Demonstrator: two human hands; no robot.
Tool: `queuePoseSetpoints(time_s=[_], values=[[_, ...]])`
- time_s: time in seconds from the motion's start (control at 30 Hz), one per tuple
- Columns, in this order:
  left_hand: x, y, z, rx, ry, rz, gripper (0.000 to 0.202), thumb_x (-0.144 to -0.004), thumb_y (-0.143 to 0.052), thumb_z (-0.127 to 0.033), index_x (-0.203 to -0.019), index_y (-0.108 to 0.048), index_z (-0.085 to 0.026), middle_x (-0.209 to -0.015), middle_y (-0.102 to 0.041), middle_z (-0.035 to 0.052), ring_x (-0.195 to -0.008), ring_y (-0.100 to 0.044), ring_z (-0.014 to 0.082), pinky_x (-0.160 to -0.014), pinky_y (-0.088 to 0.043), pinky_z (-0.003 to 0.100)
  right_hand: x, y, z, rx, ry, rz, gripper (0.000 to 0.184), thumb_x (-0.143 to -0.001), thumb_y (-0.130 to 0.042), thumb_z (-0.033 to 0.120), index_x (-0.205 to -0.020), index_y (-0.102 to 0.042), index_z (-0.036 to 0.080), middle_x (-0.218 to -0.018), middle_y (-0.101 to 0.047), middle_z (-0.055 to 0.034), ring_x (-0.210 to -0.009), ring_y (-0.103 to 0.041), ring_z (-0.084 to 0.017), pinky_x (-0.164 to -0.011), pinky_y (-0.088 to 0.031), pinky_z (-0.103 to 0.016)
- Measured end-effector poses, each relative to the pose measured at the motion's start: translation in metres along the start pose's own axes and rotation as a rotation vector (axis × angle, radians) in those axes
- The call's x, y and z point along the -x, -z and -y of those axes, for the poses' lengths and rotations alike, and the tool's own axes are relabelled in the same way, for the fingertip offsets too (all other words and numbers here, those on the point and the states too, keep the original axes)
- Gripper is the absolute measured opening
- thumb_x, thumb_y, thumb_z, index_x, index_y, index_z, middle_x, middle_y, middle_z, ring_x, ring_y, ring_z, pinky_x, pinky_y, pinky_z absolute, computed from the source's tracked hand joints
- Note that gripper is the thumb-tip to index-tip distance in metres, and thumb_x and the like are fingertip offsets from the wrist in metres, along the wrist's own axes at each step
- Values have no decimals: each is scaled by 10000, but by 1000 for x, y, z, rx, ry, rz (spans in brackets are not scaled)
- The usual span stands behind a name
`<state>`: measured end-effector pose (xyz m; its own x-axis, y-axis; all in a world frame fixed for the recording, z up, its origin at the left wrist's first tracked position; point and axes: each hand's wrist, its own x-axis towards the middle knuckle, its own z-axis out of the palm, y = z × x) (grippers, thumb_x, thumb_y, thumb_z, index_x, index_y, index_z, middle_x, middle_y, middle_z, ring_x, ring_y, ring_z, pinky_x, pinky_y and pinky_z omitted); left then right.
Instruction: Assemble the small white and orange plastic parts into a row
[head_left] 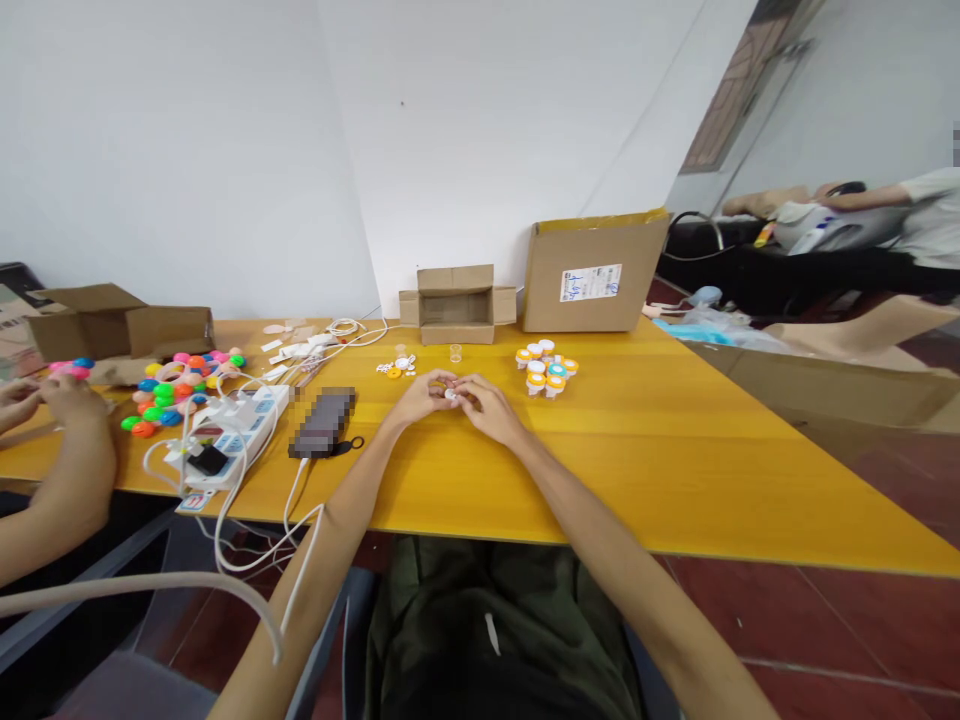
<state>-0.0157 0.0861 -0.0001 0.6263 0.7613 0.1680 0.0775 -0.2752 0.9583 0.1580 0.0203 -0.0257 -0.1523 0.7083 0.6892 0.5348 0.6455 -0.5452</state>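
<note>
My left hand (421, 397) and my right hand (485, 405) meet over the middle of the yellow table (675, 450), fingers pinched together round a small white piece (451, 394). Just beyond them lie loose white and orange small parts (397, 367) and a tiny clear cup (455, 353). A cluster of small orange-and-white capped pieces (545, 368), one with a teal top, stands to the right of my hands.
A small open cardboard box (457, 303) and a bigger box (592, 272) stand at the table's back. A power strip (232, 430) with white cables, a dark device (322, 421) and colourful balls (176, 390) lie left, where another person's hand (71, 400) works.
</note>
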Motion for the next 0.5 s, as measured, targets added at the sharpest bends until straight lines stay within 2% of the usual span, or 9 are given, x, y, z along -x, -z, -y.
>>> queuePoseSetpoints(time_s=[0.23, 0.5], values=[[3, 6, -6, 65, 57, 42, 538, -549, -929, -285, -1019, -692, -173, -992, -714, 35, -844, -695, 161, -865, -562, 335, -1, 1, 2, -8, 43, 42, 223, -868, -574, 112, -935, -727, 260, -1088, -706, -59, -1017, -688, -211, -914, -568, -374], [3, 8, -3, 76, 76, 95, 528, -531, -929, -283, -989, -695, -162, -988, -725, 43, -864, -686, 163, -889, -559, 350, 1, -2, 3, 70, 19, 103, 262, -834, -588, 87, -972, -733, 257, -1147, -706, -57, -1057, -686, -213, -963, -560, -396]])
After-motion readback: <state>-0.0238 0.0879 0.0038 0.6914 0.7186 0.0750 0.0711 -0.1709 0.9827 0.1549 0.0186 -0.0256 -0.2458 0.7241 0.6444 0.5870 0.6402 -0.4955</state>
